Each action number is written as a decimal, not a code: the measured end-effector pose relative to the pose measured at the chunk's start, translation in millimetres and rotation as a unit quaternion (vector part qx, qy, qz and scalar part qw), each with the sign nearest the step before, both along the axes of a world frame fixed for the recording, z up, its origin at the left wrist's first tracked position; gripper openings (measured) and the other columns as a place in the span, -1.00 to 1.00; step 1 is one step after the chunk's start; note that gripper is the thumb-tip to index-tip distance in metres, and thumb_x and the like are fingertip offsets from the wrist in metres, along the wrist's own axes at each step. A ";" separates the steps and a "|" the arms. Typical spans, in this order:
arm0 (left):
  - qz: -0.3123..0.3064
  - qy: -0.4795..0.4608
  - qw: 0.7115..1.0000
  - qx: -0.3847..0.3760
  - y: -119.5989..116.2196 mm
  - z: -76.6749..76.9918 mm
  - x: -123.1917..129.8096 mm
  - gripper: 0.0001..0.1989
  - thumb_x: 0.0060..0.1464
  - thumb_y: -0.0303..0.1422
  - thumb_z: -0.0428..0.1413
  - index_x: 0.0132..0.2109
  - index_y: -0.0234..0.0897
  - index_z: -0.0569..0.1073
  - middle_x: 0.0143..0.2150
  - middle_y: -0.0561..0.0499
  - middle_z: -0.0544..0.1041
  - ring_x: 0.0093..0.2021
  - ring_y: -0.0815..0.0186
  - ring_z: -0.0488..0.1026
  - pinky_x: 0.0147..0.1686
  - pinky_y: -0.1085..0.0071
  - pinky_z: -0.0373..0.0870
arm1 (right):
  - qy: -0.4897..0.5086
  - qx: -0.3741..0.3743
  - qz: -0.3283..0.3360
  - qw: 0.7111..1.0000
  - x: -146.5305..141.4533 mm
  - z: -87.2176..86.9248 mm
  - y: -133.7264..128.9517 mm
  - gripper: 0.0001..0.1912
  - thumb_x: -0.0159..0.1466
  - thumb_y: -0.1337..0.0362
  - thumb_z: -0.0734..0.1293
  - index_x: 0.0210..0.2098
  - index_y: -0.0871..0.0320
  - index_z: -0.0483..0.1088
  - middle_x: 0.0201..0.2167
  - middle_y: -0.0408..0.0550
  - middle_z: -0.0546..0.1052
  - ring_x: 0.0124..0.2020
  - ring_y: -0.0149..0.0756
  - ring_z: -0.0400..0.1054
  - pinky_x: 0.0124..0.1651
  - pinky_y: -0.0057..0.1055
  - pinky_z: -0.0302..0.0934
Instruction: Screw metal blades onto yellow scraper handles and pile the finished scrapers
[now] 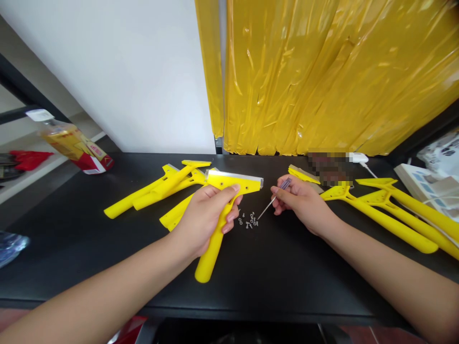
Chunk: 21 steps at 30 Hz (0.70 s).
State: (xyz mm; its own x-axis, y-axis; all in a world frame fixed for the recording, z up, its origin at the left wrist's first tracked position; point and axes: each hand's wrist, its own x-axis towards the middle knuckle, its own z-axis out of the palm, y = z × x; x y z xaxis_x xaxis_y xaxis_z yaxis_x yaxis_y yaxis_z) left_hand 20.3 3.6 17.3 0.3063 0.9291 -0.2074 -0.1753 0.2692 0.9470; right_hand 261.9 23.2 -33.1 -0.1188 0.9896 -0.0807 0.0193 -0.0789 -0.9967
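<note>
smooth yellow T-shaped plastic scraper (212, 253), small shiny metal screws and rings (252, 220), slim metal-shafted screwdriver (267, 208), glossy wrinkled yellow plastic sheeting (304, 76), smooth satin black tabletop (279, 277), matt white panel (150, 76)

Hands (205, 214) gripping yellow scraper (216, 239) and screwdriver (284, 185), loose screws (251, 221) between

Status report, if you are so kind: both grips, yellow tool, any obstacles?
Left grip around yellow tool. Right grip holding screwdriver, tip by small metal fasteners. Possible clutter: other yellow handles on both sides.
</note>
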 end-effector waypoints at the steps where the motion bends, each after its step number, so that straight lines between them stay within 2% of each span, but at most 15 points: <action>1: 0.000 -0.001 1.000 0.000 0.0 -0.2 0.0 -0.68 0.28 -0.16 0.25 -0.36 -0.26 0.46 -0.60 0.12 0.32 -0.61 0.45 0.18 -0.63 0.52 0.17 | -0.001 0.001 0.002 1.000 0.1 -0.1 0.1 -0.50 0.23 -0.08 0.55 -0.20 0.05 0.25 -0.52 -0.24 0.56 -0.56 -0.33 0.45 -0.41 -0.33 0.37; 21: -0.007 -0.003 1.000 0.001 1.1 0.8 1.3 -0.68 0.31 -0.17 0.23 -0.35 -0.27 0.46 -0.60 0.12 0.31 -0.62 0.45 0.19 -0.63 0.52 0.16 | -0.018 0.001 0.022 1.000 0.5 -1.3 1.6 -0.55 0.26 -0.06 0.53 -0.20 0.06 0.27 -0.52 -0.22 0.56 -0.55 -0.35 0.43 -0.41 -0.36 0.31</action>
